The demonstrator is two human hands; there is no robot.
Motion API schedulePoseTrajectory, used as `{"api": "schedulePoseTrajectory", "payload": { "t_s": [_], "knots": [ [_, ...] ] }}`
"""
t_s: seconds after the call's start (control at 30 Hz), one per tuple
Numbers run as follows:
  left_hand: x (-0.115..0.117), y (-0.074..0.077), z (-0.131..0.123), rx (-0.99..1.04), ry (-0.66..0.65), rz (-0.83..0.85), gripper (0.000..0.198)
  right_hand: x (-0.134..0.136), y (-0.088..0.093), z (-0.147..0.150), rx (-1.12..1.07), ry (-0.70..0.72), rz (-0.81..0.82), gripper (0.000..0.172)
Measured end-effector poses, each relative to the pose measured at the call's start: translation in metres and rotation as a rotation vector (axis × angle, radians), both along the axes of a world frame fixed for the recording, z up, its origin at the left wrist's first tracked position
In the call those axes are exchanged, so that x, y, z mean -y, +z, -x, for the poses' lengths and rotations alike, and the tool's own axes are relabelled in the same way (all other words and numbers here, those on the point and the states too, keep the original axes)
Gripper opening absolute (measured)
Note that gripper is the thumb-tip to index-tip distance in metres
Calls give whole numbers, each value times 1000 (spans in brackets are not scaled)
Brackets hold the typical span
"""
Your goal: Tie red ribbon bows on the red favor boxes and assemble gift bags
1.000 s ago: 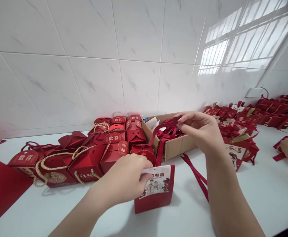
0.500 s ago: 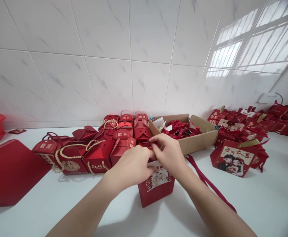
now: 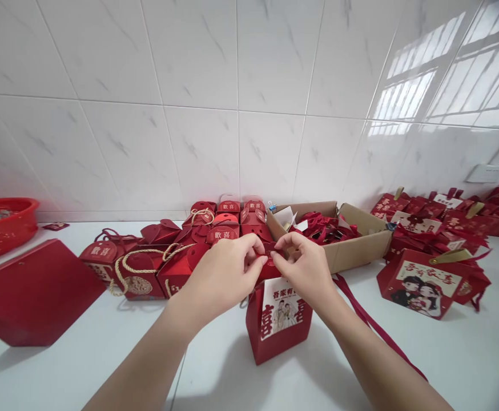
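Red gift box (image 3: 278,330) upright on white table (image 3: 446,365), cardboard box (image 3: 352,248) holding red ribbons (image 3: 324,227) behind, left hand (image 3: 226,275) and right hand (image 3: 306,269) pinching its top flap together

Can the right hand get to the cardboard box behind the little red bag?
Probably yes. The right hand sits at the top of the bag, the open box lies just behind it, and nothing stands between them. Its fingers are pinching a ribbon, though.
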State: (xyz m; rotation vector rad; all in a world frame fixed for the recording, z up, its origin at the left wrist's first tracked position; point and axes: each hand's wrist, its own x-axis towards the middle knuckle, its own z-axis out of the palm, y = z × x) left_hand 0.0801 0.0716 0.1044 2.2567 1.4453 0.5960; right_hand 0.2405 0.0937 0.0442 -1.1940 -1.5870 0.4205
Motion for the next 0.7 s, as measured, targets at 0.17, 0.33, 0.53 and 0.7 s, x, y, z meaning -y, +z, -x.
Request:
{"api": "schedulePoseTrajectory", "payload": {
  "t_s": [0.17,0.33,0.53,0.7],
  "knots": [
    [-4,-6,-11,23,31,-203,12,8,7,-1,-15,-18,-33,5],
    [-1,-9,-10,144,-45,-328,10,20,17,-5,-60,-8,-179,5],
    [7,-7,-8,291,-142,-487,9,37,26,-7,-118,91,-293,13],
    [16,-4,-7,394,-208,-569,5,46,35,-19,-103,311,-303,29]
  ]
}}
